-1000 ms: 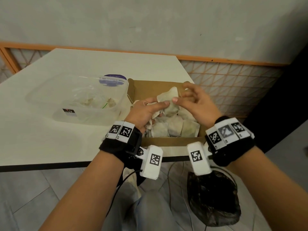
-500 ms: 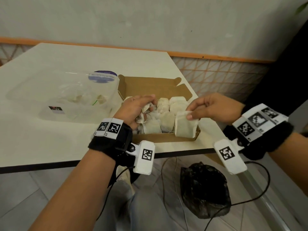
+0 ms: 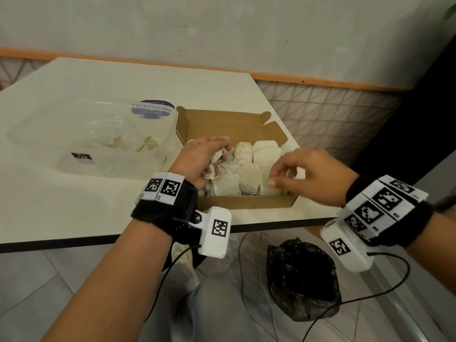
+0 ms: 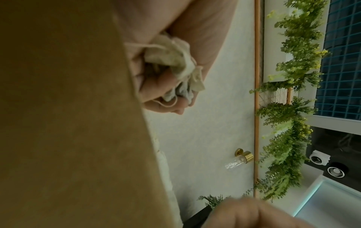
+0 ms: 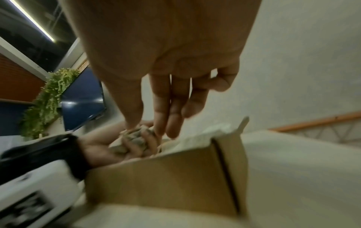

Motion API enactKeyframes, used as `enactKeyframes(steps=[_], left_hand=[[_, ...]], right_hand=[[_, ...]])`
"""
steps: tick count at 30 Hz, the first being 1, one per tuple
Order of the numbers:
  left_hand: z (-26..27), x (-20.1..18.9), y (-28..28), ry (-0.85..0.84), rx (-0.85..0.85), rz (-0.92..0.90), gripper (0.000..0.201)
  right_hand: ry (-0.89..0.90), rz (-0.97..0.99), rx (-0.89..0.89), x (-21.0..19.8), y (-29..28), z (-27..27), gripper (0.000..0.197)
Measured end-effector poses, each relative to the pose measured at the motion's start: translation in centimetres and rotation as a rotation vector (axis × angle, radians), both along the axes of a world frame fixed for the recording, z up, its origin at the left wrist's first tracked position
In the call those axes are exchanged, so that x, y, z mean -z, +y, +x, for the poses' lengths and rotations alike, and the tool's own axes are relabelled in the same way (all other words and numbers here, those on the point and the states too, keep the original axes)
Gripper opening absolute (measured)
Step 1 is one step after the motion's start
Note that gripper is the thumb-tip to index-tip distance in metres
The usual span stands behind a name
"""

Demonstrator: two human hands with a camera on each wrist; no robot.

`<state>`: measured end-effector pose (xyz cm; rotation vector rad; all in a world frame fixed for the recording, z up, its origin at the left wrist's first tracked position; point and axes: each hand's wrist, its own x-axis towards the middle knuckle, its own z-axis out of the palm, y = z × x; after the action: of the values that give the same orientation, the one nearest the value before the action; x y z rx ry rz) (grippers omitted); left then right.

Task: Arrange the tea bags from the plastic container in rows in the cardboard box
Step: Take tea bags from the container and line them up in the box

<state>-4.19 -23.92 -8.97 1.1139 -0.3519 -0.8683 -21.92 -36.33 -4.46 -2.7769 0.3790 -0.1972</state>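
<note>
The brown cardboard box (image 3: 246,202) sits at the table's front right, with tea bags (image 3: 249,172) standing in rows inside. Over the box's left side, my left hand (image 3: 209,156) grips a crumpled bunch of tea bags (image 4: 175,64), also seen in the right wrist view (image 5: 134,141). My right hand (image 3: 278,174) hovers over the box's front right corner with relaxed fingers (image 5: 166,108) that hold nothing. Just under its fingertips stands a tea bag (image 3: 271,191). To the left is the clear plastic container (image 3: 74,166), with a few tea bags (image 3: 116,141) in it.
The container touches the box's left wall. The table's dark front edge (image 3: 74,240) runs just in front of the box. A black plastic bag (image 3: 301,277) and cables lie on the floor below. A grey wall stands behind the table.
My right hand drew one tea bag from the bunch, carried it to the box's front right corner and let go. The left hand kept its bunch and stayed over the box's left side.
</note>
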Motion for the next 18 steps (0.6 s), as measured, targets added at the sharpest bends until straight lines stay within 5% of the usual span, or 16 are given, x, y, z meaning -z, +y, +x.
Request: enactKeyframes(steps=[3, 7, 14, 18], left_hand=[[0.1, 0.1, 0.0, -0.004, -0.003, 0.007, 0.008], [0.2, 0.1, 0.0, -0.002, 0.001, 0.002, 0.008], [0.6, 0.2, 0.0, 0.081, 0.025, -0.022, 0.012], [0.7, 0.1, 0.0, 0.131, 0.046, -0.047, 0.017]], right_hand=[[0.217, -0.06, -0.1, 1.6, 1.1, -0.5, 0.067], [0.264, -0.242, -0.118, 3.6, 0.4, -0.8, 0.094], [0.027, -0.138, -0.05, 2.8, 0.3, 0.0, 0.061], [0.116, -0.154, -0.025, 2.7, -0.1, 1.4, 0.056]])
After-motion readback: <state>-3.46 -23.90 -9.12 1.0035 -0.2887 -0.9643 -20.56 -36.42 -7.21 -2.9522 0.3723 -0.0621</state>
